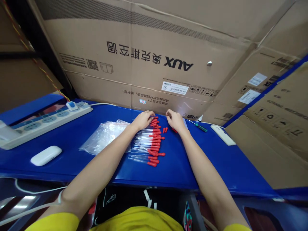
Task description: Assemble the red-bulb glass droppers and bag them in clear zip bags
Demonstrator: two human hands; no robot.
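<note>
Several glass droppers with red rubber bulbs lie in a row on the blue table, tubes pointing left. My left hand is at the far end of the row, its fingers closed by the topmost red bulb, seemingly around that dropper's tube, which the hand hides. To the right, my right hand has its fingers curled together; what they hold, if anything, is hidden. Under its palm side a bit of red shows. Two loose red bulbs rest between the hands.
Clear plastic bags lie beneath my left forearm. Further left are a white power strip and a white case. A green-handled screwdriver and a white device lie at right. A large cardboard box walls off the back.
</note>
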